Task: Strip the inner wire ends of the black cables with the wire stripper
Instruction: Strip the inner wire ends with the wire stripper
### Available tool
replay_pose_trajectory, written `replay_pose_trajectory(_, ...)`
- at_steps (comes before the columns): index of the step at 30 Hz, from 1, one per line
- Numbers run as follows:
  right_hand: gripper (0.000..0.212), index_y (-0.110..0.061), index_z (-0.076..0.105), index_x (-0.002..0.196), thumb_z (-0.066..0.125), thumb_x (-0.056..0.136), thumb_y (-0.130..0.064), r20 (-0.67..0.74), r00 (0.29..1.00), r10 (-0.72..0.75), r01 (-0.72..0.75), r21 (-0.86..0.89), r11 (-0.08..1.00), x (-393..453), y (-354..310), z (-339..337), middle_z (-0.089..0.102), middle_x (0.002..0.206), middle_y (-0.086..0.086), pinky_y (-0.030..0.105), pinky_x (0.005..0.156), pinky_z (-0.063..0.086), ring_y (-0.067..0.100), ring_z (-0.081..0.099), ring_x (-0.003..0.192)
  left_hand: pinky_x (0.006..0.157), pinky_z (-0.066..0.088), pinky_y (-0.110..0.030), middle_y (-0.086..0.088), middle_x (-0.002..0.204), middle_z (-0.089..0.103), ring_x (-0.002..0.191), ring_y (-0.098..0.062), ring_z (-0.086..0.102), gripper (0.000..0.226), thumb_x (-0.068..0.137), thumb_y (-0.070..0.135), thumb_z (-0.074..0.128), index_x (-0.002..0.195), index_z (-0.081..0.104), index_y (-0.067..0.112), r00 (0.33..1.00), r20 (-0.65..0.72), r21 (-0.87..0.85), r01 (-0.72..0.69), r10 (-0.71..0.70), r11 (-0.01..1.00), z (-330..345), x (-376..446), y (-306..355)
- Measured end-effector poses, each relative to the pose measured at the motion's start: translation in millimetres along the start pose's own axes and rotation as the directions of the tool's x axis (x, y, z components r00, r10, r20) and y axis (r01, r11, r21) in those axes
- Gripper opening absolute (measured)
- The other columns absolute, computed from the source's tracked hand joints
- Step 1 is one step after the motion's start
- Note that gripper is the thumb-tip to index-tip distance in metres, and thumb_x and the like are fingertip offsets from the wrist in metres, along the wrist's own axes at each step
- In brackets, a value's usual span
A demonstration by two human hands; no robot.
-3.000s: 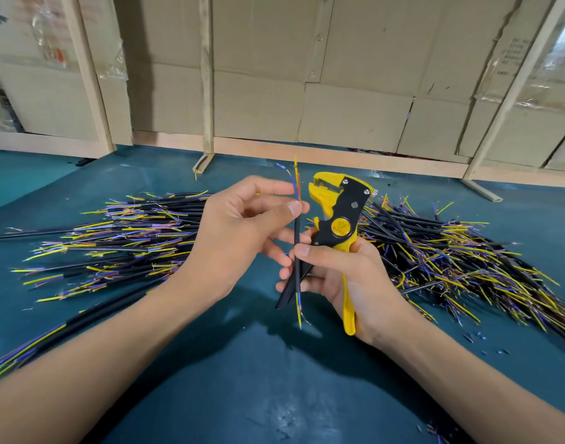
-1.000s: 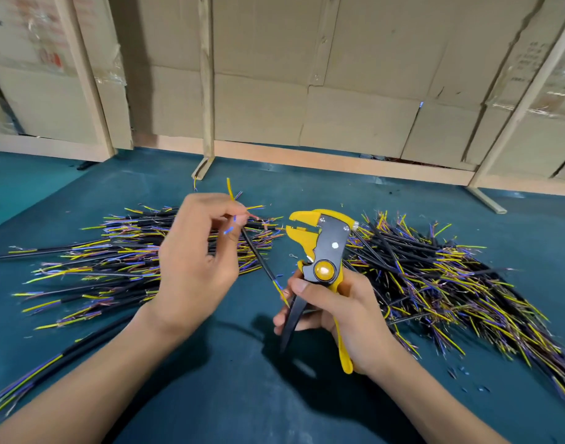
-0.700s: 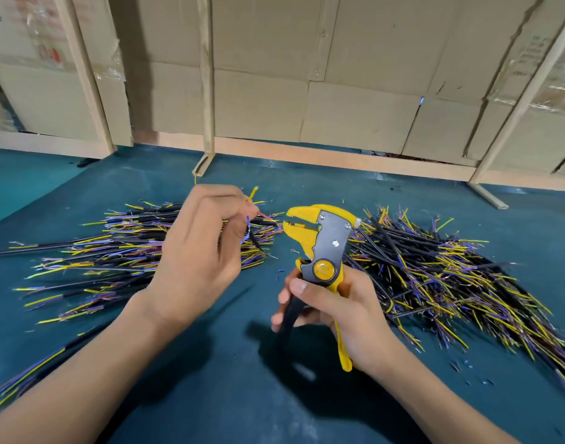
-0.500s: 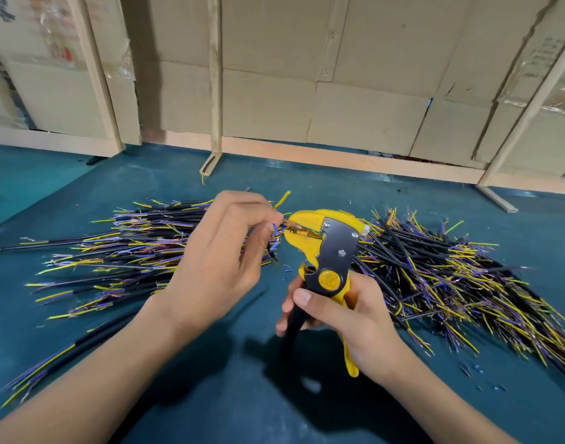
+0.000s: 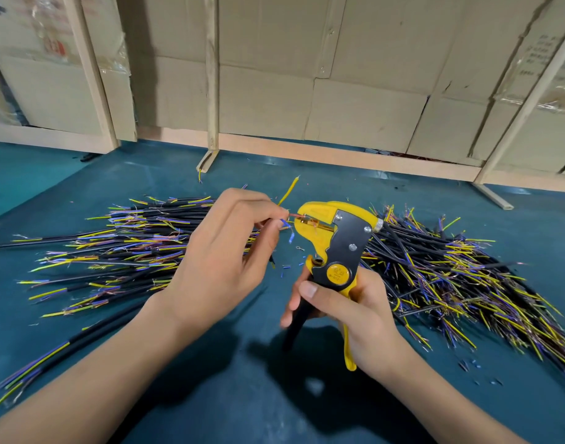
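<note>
Wire stripper (image 5: 334,241), squeezed by the right hand (image 5: 354,312), now bites the wire the left hand (image 5: 223,261) pinches.

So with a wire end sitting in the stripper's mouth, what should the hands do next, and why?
Probably draw the left hand back from the wire stripper. Bare copper already shows at the tool's mouth, and the yellow wire still sticks up, apparently next for the right hand's tool.

Teal table surface (image 5: 82,174) before cardboard-panelled wall (image 5: 364,91) with pale wooden battens (image 5: 211,75)
</note>
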State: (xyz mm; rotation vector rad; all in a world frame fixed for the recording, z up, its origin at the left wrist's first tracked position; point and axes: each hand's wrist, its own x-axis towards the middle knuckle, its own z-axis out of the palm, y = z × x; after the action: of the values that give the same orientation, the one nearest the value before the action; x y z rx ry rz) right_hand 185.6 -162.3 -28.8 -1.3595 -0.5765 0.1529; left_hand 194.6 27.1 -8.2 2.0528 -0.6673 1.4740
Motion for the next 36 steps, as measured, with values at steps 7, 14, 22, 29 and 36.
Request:
replay_pose_trajectory(7,0.014,0.001,0.063,0.082,0.064,0.089,-0.01,0.004,1.0,0.021,-0.021,-0.007,1.0,1.4,1.9,-2.8,0.065,0.075,0.019,0.067,0.068,0.051,0.042,0.069,0.066,0.096,0.04,-0.016,-0.013,0.1,0.064,0.095,-0.018,0.059,0.011,0.097,0.0,0.061,0.105,0.068,-0.004,1.0,0.028,0.016,-0.011,0.011,1.0,-1.4,1.1,1.1)
replay_pose_trajectory(14,0.013,-0.004,0.066,0.08,0.069,0.084,-0.016,0.026,0.999,0.036,-0.037,0.028,0.999,2.7,1.6,-1.3,0.063,0.072,0.019,0.047,0.063,0.056,0.043,0.066,0.062,0.096,0.041,-0.02,-0.011,0.102,0.065,0.097,-0.02,0.059,0.011,0.098,0.002,0.061,0.104,0.069,-0.003,0.998,0.05,0.009,-0.023,0.023,1.0,-2.3,0.8,0.4)
replay_pose_trajectory(22,0.013,-0.006,0.065,0.07,0.062,0.082,-0.006,-0.017,0.997,0.07,-0.07,0.033,0.997,3.6,1.9,-1.3,0.059,0.066,0.02,0.04,0.057,0.054,0.042,0.062,0.055,0.087,0.05,-0.032,-0.013,0.1,0.068,0.09,-0.027,0.064,0.012,0.096,0.001,0.064,0.105,0.071,-0.003,0.996,0.065,0.012,-0.056,0.055,0.998,-4.2,3.4,-0.9)
replay_pose_trajectory(29,0.017,-0.009,0.064,0.064,0.069,0.072,-0.024,-0.015,0.994,0.11,-0.109,0.077,0.991,2.1,5.9,3.5,0.055,0.059,0.019,0.038,0.05,0.051,0.036,0.058,0.046,0.081,0.051,-0.039,-0.016,0.098,0.068,0.086,-0.032,0.066,0.012,0.095,-0.002,0.065,0.103,0.073,-0.005,0.996,0.068,0.002,-0.062,0.062,0.998,-7.0,3.6,-5.8)
replay_pose_trajectory(36,0.015,-0.013,0.072,0.079,0.071,0.078,-0.028,-0.034,0.994,0.1,-0.094,0.138,0.986,5.1,12.6,-0.7,0.066,0.073,0.018,0.043,0.063,0.056,0.041,0.068,0.062,0.082,0.051,-0.037,-0.016,0.099,0.068,0.087,-0.032,0.066,0.012,0.095,0.0,0.066,0.103,0.074,-0.005,0.999,0.033,0.019,-0.026,0.026,0.999,-4.6,1.7,-10.5)
